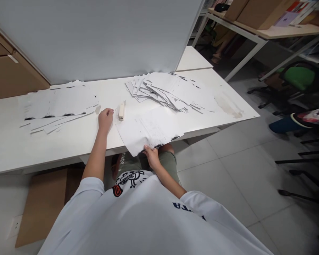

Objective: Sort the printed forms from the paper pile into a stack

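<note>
My right hand (152, 156) pinches the near edge of a printed sheet of paper (151, 127), thumb on top. The sheet lies mostly on the white table, with its near corner hanging past the front edge; dark smudges mark that edge. My left hand (105, 120) rests on the table to the left of the sheet, fingers curled closed; whatever may be inside them is hidden. Just right of it stands a small cream-coloured stapler (121, 111), apart from the hand and close to the sheet's far left corner.
A fanned heap of papers (162, 90) lies at the back right of the white table (7, 141). Another paper stack (61, 102) sits on the left. Behind rises a grey-white panel (101, 35), with a cardboard box (16, 74) at far left. Chairs (299, 78) stand on the right.
</note>
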A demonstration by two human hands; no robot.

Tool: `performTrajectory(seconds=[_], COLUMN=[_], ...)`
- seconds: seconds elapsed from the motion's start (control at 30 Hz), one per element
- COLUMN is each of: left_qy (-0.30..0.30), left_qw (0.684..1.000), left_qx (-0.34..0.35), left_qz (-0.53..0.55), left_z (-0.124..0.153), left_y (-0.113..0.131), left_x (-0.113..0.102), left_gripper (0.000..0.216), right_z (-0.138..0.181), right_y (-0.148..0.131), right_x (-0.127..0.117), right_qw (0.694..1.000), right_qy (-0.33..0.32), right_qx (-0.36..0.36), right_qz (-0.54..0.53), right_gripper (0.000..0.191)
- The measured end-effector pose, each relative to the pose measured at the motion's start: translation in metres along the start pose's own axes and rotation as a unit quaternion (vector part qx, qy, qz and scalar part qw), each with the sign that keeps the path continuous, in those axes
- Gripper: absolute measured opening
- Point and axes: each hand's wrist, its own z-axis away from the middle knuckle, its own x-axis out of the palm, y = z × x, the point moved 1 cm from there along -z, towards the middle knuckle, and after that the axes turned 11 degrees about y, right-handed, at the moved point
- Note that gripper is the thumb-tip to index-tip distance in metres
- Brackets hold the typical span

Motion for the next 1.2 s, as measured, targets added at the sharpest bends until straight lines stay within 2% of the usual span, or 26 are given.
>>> performTrajectory(seconds=[0.13,0.23,0.33,0.43,0.53,0.67,0.73,0.8,0.9,0.97,1.07,1.2], left_qy=[-0.026,-0.062,-0.058,-0.050,-0.104,-0.164,-0.168,-0.157,-0.093,-0.063,-0.056,-0.031], left_qw=[0.978,0.959,0.960,0.962,0.952,0.941,0.948,0.962,0.979,0.982,0.985,0.990], left_qx=[0.130,0.178,0.157,0.148,0.199,0.246,0.227,0.175,0.080,0.038,0.002,-0.036], left_qz=[-0.162,-0.212,-0.226,-0.224,-0.209,-0.163,-0.145,-0.141,-0.162,-0.173,-0.163,-0.132], left_z=[0.022,0.053,0.080,0.094,0.103,0.114,0.118,0.118,0.106,0.090,0.062,0.035], left_y=[0.018,0.030,0.036,0.039,0.043,0.049,0.050,0.050,0.048,0.046,0.038,0.025], left_x=[-0.002,-0.005,-0.012,-0.019,-0.021,-0.021,-0.020,-0.018,-0.016,-0.014,-0.011,-0.008], left_gripper=[0.022,0.023,0.023,0.028,0.031,0.028,0.024,0.019,0.016,0.014,0.012,0.013], right_z=[0.002,0.005,0.009,0.015,0.018,0.019,0.021,0.025,0.034,0.040,0.046,0.048], right_y=[0.002,0.003,0.007,0.015,0.022,0.022,0.016,0.009,0.000,-0.004,-0.007,-0.009], right_x=[0.003,0.005,0.001,-0.018,-0.042,-0.060,-0.060,-0.057,-0.044,-0.029,-0.002,0.032], right_qw=[1.000,1.000,0.998,0.995,0.993,0.993,0.994,0.997,0.998,0.995,0.990,0.992], right_qy=[-0.009,-0.020,-0.044,-0.047,-0.019,-0.005,-0.012,-0.020,-0.049,-0.084,-0.122,-0.114], right_qx=[0.001,0.013,0.036,0.084,0.119,0.103,0.081,0.054,0.034,0.042,0.053,0.043], right_qz=[-0.002,-0.013,-0.024,-0.011,0.013,0.055,0.066,0.056,0.032,0.032,0.038,0.025], right_gripper=[0.039,0.040,0.037,0.037,0.038,0.038,0.036,0.036,0.040,0.045,0.047,0.041])
